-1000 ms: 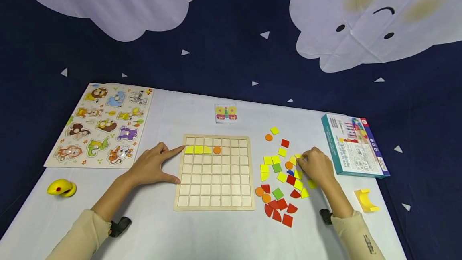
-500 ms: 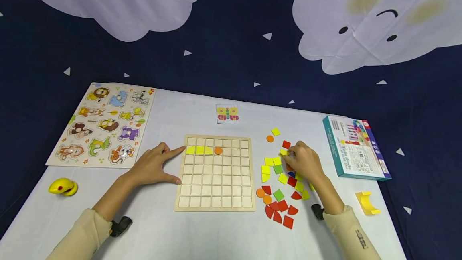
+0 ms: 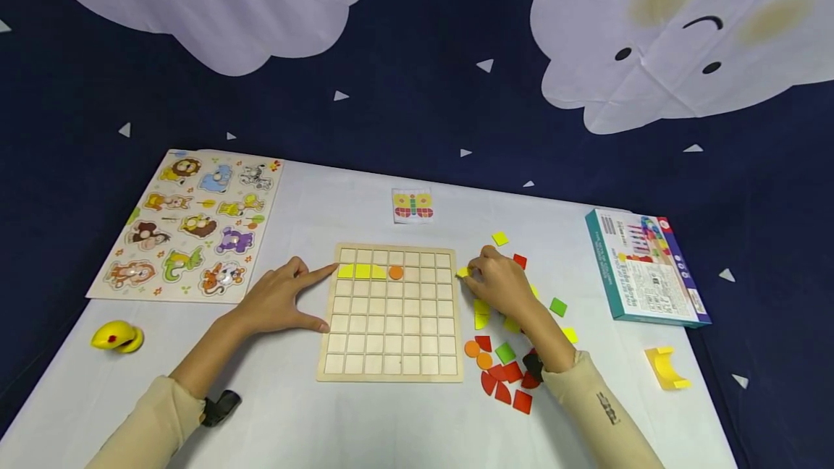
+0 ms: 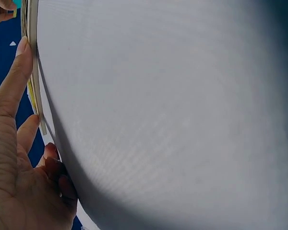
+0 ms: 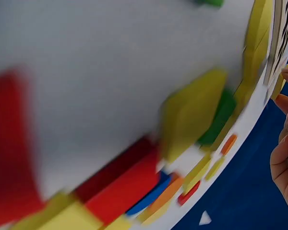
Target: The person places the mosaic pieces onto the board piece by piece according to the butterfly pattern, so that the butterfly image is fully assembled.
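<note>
My left hand (image 3: 280, 299) lies at the left edge of a wooden grid board (image 3: 394, 371), its stretched index finger and thumb touching the frame. In the left wrist view the thumb (image 4: 20, 72) runs straight against the board's side, other fingers loosely bent. The second row holds a yellow square tile (image 3: 362, 271) between two yellow rounded-corner tiles, then an orange disc (image 3: 395, 273). My right hand (image 3: 502, 282) pinches a yellow tile (image 3: 463, 272) by the board's right edge; the right wrist view shows this yellow tile (image 5: 278, 86) between thumb and fingertip. Its full outline is hidden.
Loose red, yellow, green and orange tiles (image 3: 522, 402) spread beneath and around the right forearm. A butterfly pattern card (image 3: 413, 206) lies behind the board. An animal puzzle (image 3: 195, 226) is at left, a box (image 3: 645, 266) at right. Yellow toy pieces (image 3: 666, 369) sit near both sides.
My right hand has moved left across the loose tiles to the board's right edge, carrying a yellow tile. A green tile at the right is uncovered. My left hand keeps its place.
</note>
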The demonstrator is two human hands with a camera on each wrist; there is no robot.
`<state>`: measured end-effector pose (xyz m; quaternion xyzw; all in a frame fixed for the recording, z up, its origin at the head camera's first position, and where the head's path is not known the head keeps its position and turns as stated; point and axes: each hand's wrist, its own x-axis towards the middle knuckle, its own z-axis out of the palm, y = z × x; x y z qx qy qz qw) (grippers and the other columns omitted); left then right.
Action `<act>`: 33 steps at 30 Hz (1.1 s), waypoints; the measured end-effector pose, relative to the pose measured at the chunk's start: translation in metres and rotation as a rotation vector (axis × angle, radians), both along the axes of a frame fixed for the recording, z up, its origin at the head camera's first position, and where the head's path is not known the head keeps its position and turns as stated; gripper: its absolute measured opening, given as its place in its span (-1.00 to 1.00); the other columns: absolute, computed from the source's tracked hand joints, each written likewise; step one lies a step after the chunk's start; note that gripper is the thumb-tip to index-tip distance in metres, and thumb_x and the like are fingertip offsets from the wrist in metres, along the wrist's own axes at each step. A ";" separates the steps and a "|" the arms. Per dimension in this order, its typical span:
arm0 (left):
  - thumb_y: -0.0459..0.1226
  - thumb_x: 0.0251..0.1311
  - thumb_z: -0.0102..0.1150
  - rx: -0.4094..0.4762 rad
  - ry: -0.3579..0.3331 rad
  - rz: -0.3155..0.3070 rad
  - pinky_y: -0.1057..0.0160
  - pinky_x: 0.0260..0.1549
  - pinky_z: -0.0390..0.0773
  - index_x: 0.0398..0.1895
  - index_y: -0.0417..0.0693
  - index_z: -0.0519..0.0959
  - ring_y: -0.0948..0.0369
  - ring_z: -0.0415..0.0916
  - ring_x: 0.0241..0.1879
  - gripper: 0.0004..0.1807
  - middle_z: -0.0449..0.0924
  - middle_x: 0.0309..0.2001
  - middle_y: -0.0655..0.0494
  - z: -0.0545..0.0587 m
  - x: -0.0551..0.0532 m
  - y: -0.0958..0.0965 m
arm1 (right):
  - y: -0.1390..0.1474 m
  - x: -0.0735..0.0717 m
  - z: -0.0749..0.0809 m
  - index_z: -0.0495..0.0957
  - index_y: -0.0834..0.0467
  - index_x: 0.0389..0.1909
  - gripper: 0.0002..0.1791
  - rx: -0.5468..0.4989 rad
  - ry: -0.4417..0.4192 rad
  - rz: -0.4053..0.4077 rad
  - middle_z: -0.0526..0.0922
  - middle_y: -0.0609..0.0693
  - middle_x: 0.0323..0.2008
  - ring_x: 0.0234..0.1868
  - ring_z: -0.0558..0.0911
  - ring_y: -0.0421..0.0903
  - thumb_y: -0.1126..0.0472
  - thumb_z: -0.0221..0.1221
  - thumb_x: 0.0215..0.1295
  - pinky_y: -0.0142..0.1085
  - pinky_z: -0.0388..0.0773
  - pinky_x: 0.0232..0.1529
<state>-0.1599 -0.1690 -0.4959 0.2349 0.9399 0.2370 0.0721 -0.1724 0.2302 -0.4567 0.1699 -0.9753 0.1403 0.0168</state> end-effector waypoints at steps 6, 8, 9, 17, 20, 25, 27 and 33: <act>0.42 -0.44 0.46 -0.008 0.007 -0.004 0.25 -0.37 0.17 0.44 0.26 0.36 0.24 0.13 -0.39 0.20 0.26 -0.26 0.17 0.000 -0.001 0.000 | -0.021 -0.004 -0.001 0.72 0.29 -0.25 -0.74 0.009 -0.003 0.077 0.54 0.03 -0.37 -0.49 0.43 -0.16 0.17 0.40 0.13 -0.30 0.47 -0.44; 0.43 -0.44 0.45 -0.008 0.005 -0.004 0.25 -0.37 0.17 0.44 0.27 0.36 0.24 0.13 -0.39 0.20 0.26 -0.26 0.17 0.000 -0.001 0.000 | -0.026 -0.005 -0.002 0.72 0.27 -0.27 -0.76 0.020 0.008 0.099 0.52 0.03 -0.38 -0.50 0.42 -0.17 0.17 0.40 0.14 -0.31 0.46 -0.45; 0.43 -0.44 0.45 -0.010 0.004 -0.002 0.25 -0.37 0.17 0.45 0.28 0.35 0.24 0.13 -0.39 0.20 0.26 -0.26 0.18 0.000 -0.002 0.000 | -0.029 -0.006 -0.002 0.72 0.26 -0.29 -0.78 0.025 0.014 0.109 0.51 0.02 -0.39 -0.50 0.41 -0.17 0.17 0.40 0.14 -0.31 0.46 -0.45; 0.44 -0.45 0.44 -0.016 -0.012 0.009 0.25 -0.36 0.18 0.45 0.31 0.34 0.24 0.15 -0.40 0.21 0.27 -0.27 0.18 0.000 -0.002 0.001 | -0.047 -0.012 -0.003 0.70 0.23 -0.32 -0.82 0.032 0.065 0.196 0.48 -0.01 -0.42 -0.50 0.44 -0.18 0.19 0.39 0.16 -0.29 0.48 -0.41; 0.44 -0.46 0.44 -0.017 -0.011 0.010 0.24 -0.35 0.18 0.45 0.31 0.35 0.24 0.15 -0.40 0.21 0.27 -0.27 0.18 0.000 -0.002 0.001 | -0.053 -0.013 -0.003 0.69 0.20 -0.37 -0.86 0.040 0.068 0.217 0.46 -0.03 -0.44 -0.51 0.44 -0.19 0.19 0.38 0.17 -0.30 0.47 -0.43; 0.43 -0.46 0.46 -0.009 -0.014 0.013 0.25 -0.36 0.18 0.44 0.28 0.35 0.24 0.15 -0.40 0.21 0.27 -0.27 0.18 0.000 -0.001 0.000 | -0.061 -0.016 -0.005 0.69 0.17 -0.36 -0.88 0.044 0.051 0.236 0.46 -0.05 -0.44 -0.51 0.44 -0.20 0.19 0.37 0.19 -0.32 0.47 -0.42; 0.42 -0.45 0.46 -0.007 -0.017 0.015 0.25 -0.36 0.18 0.44 0.28 0.36 0.24 0.15 -0.40 0.20 0.27 -0.27 0.18 0.001 -0.001 0.000 | -0.064 -0.017 -0.005 0.71 0.18 -0.33 -0.88 0.053 0.044 0.252 0.46 -0.04 -0.42 -0.49 0.46 -0.20 0.19 0.36 0.20 -0.32 0.48 -0.42; 0.42 -0.46 0.46 -0.009 -0.025 0.020 0.25 -0.35 0.18 0.45 0.29 0.35 0.25 0.14 -0.40 0.21 0.26 -0.28 0.19 0.000 0.000 0.000 | -0.072 -0.019 -0.004 0.74 0.16 -0.25 -0.87 0.073 0.036 0.290 0.51 -0.04 -0.38 -0.45 0.53 -0.18 0.20 0.36 0.22 -0.32 0.52 -0.39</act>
